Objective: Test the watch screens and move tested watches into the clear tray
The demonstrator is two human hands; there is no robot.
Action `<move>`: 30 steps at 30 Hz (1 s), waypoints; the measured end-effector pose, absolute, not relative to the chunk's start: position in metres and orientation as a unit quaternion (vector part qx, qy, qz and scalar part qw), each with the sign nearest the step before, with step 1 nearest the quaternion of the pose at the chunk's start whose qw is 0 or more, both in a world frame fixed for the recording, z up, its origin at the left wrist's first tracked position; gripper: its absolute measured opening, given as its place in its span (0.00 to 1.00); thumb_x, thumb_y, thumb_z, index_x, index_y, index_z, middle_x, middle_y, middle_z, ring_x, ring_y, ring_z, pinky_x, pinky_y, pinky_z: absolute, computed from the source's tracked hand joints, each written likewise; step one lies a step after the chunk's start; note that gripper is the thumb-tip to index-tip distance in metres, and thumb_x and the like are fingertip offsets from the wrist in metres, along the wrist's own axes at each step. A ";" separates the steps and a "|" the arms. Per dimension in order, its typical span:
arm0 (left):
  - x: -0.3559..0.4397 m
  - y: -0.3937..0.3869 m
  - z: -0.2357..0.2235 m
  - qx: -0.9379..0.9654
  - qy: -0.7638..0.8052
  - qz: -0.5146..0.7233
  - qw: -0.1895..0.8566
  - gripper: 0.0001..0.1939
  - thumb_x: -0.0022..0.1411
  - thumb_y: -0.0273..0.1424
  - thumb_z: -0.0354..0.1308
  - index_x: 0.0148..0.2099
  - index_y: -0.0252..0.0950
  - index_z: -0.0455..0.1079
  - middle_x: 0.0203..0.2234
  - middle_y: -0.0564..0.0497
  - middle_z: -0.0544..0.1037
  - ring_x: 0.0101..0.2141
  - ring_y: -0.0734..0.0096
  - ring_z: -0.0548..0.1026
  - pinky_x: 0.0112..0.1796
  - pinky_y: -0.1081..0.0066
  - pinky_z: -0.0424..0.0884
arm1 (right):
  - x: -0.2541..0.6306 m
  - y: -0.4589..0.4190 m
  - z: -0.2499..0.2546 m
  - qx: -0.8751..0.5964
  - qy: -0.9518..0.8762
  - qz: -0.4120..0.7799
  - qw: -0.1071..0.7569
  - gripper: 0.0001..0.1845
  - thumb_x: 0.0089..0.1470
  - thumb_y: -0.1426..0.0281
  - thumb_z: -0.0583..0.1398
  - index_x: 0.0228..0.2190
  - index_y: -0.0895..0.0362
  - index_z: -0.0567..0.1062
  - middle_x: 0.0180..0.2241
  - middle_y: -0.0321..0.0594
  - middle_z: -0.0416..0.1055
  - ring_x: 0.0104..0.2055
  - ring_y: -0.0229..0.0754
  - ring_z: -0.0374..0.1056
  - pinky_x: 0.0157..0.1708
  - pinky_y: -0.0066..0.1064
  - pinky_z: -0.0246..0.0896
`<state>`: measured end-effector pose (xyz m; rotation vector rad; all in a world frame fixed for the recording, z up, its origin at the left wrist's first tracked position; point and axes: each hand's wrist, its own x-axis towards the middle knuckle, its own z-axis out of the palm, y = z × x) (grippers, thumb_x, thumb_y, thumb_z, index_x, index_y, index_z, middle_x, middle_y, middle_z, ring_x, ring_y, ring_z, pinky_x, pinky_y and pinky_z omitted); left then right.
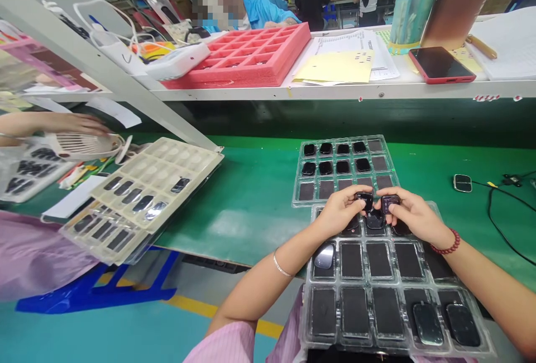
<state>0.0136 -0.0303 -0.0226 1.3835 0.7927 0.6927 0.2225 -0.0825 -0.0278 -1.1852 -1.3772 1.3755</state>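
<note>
My left hand (341,211) pinches a black smartwatch body (365,201), a small rounded square, between thumb and fingers. Close beside it, my right hand (419,218) grips a second dark smartwatch body (389,202), with a small gap between the two. Both hands are over the back row of a clear plastic tray (360,283) with dark-lined compartments. Another black watch body (374,219) lies in that row just below my fingers. Glossy dark pieces (427,324) rest in the tray's front right compartments, and a shiny piece (324,257) sits at its left.
Behind is a second clear tray (305,191) with several black watch bodies. A small square device (462,183) and black cable (492,212) lie right. Stacked cream trays (167,156) overhang the bench's left edge near a co-worker's hand (79,124). A shelf (268,92) spans above.
</note>
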 end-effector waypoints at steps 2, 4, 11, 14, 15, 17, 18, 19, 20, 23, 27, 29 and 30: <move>0.014 -0.030 -0.023 0.614 0.363 0.293 0.637 0.19 0.63 0.38 0.54 0.52 0.35 0.72 0.31 0.49 0.77 0.27 0.74 0.73 0.33 0.71 0.70 | 0.222 -0.082 -0.029 -0.475 -0.543 0.555 0.415 0.15 0.63 0.63 0.55 0.47 0.57 0.72 0.33 0.42 0.75 0.25 0.37 0.69 0.27 0.32 0.71; 0.014 -0.030 -0.022 0.613 0.358 0.299 0.638 0.21 0.60 0.36 0.58 0.55 0.35 0.70 0.33 0.49 0.77 0.30 0.72 0.75 0.35 0.71 0.71 | 0.220 -0.081 -0.030 -0.472 -0.536 0.554 0.428 0.16 0.60 0.65 0.57 0.49 0.56 0.71 0.34 0.41 0.75 0.25 0.36 0.70 0.28 0.31 0.70; 0.013 -0.025 -0.019 0.633 0.417 0.269 0.594 0.21 0.61 0.43 0.54 0.48 0.33 0.74 0.24 0.50 0.77 0.21 0.74 0.68 0.27 0.72 0.68 | 0.218 -0.074 -0.033 -0.445 -0.511 0.585 0.445 0.14 0.58 0.65 0.57 0.44 0.56 0.72 0.31 0.37 0.74 0.22 0.32 0.68 0.24 0.27 0.67; 0.014 -0.024 -0.015 0.629 0.409 0.274 0.602 0.24 0.57 0.41 0.59 0.52 0.34 0.71 0.27 0.50 0.78 0.27 0.69 0.73 0.34 0.69 0.72 | 0.219 -0.072 -0.034 -0.436 -0.505 0.587 0.458 0.15 0.55 0.67 0.59 0.46 0.55 0.70 0.33 0.37 0.74 0.24 0.33 0.70 0.24 0.26 0.67; 0.015 -0.024 -0.013 0.622 0.401 0.277 0.613 0.26 0.54 0.40 0.61 0.54 0.34 0.69 0.32 0.48 0.79 0.32 0.67 0.75 0.38 0.67 0.73 | 0.219 -0.072 -0.035 -0.435 -0.508 0.583 0.461 0.19 0.52 0.71 0.61 0.47 0.54 0.69 0.35 0.37 0.75 0.25 0.34 0.71 0.25 0.26 0.67; 0.017 -0.025 -0.010 0.610 0.392 0.279 0.629 0.29 0.50 0.37 0.63 0.55 0.34 0.68 0.39 0.46 0.79 0.37 0.63 0.77 0.43 0.65 0.73 | 0.217 -0.072 -0.036 -0.435 -0.512 0.577 0.464 0.26 0.47 0.77 0.61 0.50 0.53 0.67 0.39 0.37 0.75 0.26 0.33 0.71 0.25 0.25 0.66; 0.017 -0.026 -0.009 0.607 0.392 0.278 0.633 0.28 0.50 0.36 0.63 0.54 0.34 0.69 0.41 0.45 0.79 0.38 0.63 0.77 0.44 0.64 0.73 | 0.216 -0.072 -0.036 -0.435 -0.512 0.576 0.465 0.28 0.46 0.79 0.60 0.50 0.52 0.67 0.39 0.38 0.75 0.26 0.33 0.70 0.25 0.25 0.66; 0.018 -0.027 -0.008 0.605 0.394 0.276 0.634 0.27 0.50 0.36 0.62 0.53 0.34 0.69 0.41 0.44 0.79 0.38 0.63 0.77 0.43 0.64 0.73 | 0.216 -0.072 -0.037 -0.434 -0.513 0.576 0.465 0.28 0.46 0.80 0.59 0.50 0.53 0.67 0.39 0.38 0.75 0.25 0.32 0.70 0.24 0.25 0.65; 0.018 -0.027 -0.007 0.604 0.395 0.276 0.634 0.26 0.50 0.36 0.62 0.52 0.34 0.70 0.42 0.44 0.79 0.37 0.63 0.77 0.43 0.64 0.73 | 0.215 -0.072 -0.037 -0.433 -0.514 0.576 0.466 0.28 0.46 0.80 0.59 0.50 0.53 0.67 0.39 0.38 0.75 0.25 0.32 0.70 0.24 0.24 0.65; 0.017 -0.028 -0.004 0.608 0.392 0.282 0.630 0.26 0.50 0.35 0.62 0.53 0.34 0.70 0.38 0.47 0.79 0.37 0.63 0.76 0.43 0.64 0.73 | 0.215 -0.072 -0.037 -0.427 -0.521 0.572 0.468 0.28 0.45 0.80 0.60 0.49 0.53 0.67 0.41 0.38 0.75 0.27 0.33 0.71 0.25 0.24 0.65; 0.015 -0.028 -0.002 0.615 0.390 0.280 0.626 0.20 0.55 0.40 0.59 0.46 0.34 0.72 0.28 0.50 0.77 0.31 0.66 0.75 0.34 0.68 0.72 | 0.217 -0.071 -0.037 -0.426 -0.517 0.578 0.466 0.17 0.52 0.71 0.60 0.45 0.55 0.69 0.35 0.37 0.75 0.23 0.31 0.70 0.23 0.24 0.64; 0.015 -0.028 -0.003 0.613 0.385 0.282 0.629 0.18 0.56 0.40 0.58 0.44 0.34 0.72 0.29 0.50 0.76 0.29 0.68 0.74 0.31 0.70 0.71 | 0.217 -0.070 -0.038 -0.427 -0.518 0.579 0.463 0.14 0.55 0.67 0.59 0.44 0.56 0.70 0.33 0.36 0.75 0.21 0.31 0.69 0.22 0.24 0.64; 0.015 -0.028 -0.004 0.612 0.382 0.285 0.631 0.17 0.56 0.40 0.58 0.44 0.34 0.72 0.30 0.50 0.77 0.28 0.69 0.73 0.31 0.70 0.71 | 0.217 -0.071 -0.038 -0.429 -0.519 0.578 0.461 0.14 0.56 0.66 0.59 0.44 0.56 0.70 0.33 0.37 0.75 0.20 0.31 0.69 0.22 0.25 0.64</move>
